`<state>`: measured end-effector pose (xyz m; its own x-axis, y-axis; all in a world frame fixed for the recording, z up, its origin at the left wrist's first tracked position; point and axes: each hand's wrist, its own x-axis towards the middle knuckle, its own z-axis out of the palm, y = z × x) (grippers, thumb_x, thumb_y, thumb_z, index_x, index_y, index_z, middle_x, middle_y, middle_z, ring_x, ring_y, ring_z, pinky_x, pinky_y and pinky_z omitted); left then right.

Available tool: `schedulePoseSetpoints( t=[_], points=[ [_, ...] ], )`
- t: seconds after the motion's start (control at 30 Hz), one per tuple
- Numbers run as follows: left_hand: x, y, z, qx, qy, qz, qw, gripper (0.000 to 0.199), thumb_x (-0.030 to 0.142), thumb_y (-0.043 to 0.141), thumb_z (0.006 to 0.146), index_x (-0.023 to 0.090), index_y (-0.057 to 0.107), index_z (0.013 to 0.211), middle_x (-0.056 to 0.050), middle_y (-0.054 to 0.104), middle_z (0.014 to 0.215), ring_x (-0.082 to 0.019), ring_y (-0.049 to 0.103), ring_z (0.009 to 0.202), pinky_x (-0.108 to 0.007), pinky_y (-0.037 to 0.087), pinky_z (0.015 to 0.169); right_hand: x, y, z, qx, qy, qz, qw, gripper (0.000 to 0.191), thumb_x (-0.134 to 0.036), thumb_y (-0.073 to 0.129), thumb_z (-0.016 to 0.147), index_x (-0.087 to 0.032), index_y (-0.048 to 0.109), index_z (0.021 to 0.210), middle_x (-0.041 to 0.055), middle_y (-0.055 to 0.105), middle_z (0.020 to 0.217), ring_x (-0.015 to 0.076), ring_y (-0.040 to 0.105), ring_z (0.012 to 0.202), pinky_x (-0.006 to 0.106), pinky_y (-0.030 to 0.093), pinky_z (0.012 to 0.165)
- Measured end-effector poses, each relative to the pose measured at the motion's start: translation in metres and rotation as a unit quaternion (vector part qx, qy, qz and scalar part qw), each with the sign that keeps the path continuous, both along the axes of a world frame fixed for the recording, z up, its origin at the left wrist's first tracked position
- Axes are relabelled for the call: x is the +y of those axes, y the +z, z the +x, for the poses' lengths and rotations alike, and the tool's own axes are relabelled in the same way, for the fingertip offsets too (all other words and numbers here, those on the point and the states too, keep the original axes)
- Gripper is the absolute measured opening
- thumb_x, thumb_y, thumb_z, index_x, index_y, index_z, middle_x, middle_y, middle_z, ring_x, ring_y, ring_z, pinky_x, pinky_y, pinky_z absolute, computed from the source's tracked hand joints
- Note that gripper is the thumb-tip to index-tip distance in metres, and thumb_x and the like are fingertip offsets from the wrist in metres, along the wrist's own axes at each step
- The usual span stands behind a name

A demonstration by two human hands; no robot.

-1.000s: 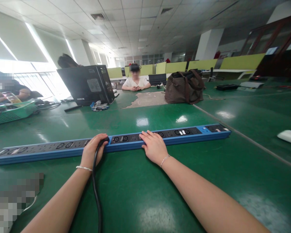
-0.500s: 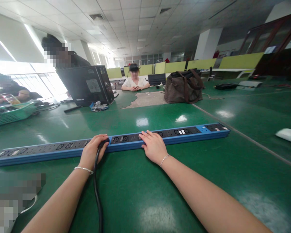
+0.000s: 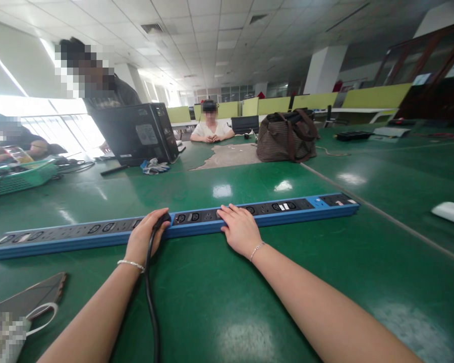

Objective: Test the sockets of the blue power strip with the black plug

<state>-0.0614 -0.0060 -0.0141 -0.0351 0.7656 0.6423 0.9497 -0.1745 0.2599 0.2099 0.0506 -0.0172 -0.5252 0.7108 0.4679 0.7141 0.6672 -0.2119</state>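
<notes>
A long blue power strip with black sockets lies across the green table in front of me. My left hand is closed around the black plug of a power cord, at the strip's top just left of its middle. My fingers partly hide the plug, and I cannot tell how deep it sits in a socket. From the plug the cord runs down towards me between my forearms. Farther right, my right hand grips the strip, fingers over the top and thumb at the near side.
A black computer case, grey gloves and a brown bag stand or lie beyond the strip. At left is a green basket; a phone lies near left. A white object is at right. Several people are around the table.
Both my hands keep their places on the plug and the strip. The person behind the computer case has shifted slightly to the left.
</notes>
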Motion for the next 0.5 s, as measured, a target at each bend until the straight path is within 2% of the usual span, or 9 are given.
schedulePoseSetpoints(
  t=[0.2, 0.3, 0.37, 0.43, 0.5],
  points=[
    [0.005, -0.006, -0.004, -0.017, 0.014, -0.012, 1.000, 0.039, 0.045, 0.044, 0.085, 0.023, 0.057, 0.114, -0.005, 0.065, 0.110, -0.019, 0.062, 0.096, -0.031, 0.046, 0.089, 0.000, 0.000, 0.000, 0.002, -0.003, 0.003, 1.000, 0.044, -0.022, 0.055, 0.081, -0.020, 0.054, 0.125, 0.0036, 0.050, 0.134, 0.0215, 0.039, 0.127, 0.039, 0.027, 0.104],
    [0.005, -0.004, -0.003, -0.037, 0.004, -0.014, 0.999, 0.037, 0.045, 0.047, 0.083, 0.024, 0.058, 0.112, -0.004, 0.066, 0.108, -0.019, 0.062, 0.095, -0.031, 0.046, 0.088, 0.000, 0.000, 0.000, 0.001, -0.004, 0.001, 1.000, 0.044, -0.022, 0.055, 0.081, -0.021, 0.053, 0.125, 0.0034, 0.051, 0.134, 0.0210, 0.039, 0.127, 0.039, 0.028, 0.104],
    [0.004, 0.000, -0.001, -0.089, 0.030, 0.023, 0.995, 0.036, 0.044, 0.049, 0.082, 0.024, 0.059, 0.109, -0.004, 0.067, 0.105, -0.019, 0.062, 0.094, -0.032, 0.047, 0.088, 0.000, 0.000, 0.000, 0.001, -0.004, 0.002, 1.000, 0.044, -0.022, 0.055, 0.081, -0.021, 0.054, 0.125, 0.0033, 0.051, 0.134, 0.0212, 0.039, 0.127, 0.039, 0.028, 0.104],
    [0.002, 0.004, -0.002, -0.166, 0.083, 0.068, 0.980, 0.035, 0.044, 0.049, 0.082, 0.023, 0.060, 0.108, -0.004, 0.067, 0.101, -0.018, 0.063, 0.090, -0.032, 0.048, 0.086, 0.000, -0.001, 0.000, 0.002, -0.004, 0.004, 1.000, 0.044, -0.022, 0.055, 0.081, -0.021, 0.054, 0.125, 0.0032, 0.051, 0.134, 0.0217, 0.040, 0.126, 0.039, 0.028, 0.104],
    [0.000, 0.006, -0.006, -0.221, 0.111, 0.080, 0.966, 0.035, 0.044, 0.048, 0.083, 0.023, 0.058, 0.109, -0.004, 0.067, 0.098, -0.016, 0.064, 0.085, -0.032, 0.050, 0.081, 0.000, -0.001, 0.000, 0.003, -0.002, 0.007, 1.000, 0.044, -0.022, 0.055, 0.080, -0.020, 0.054, 0.125, 0.0035, 0.051, 0.134, 0.0220, 0.040, 0.126, 0.039, 0.028, 0.103]
  ],
)
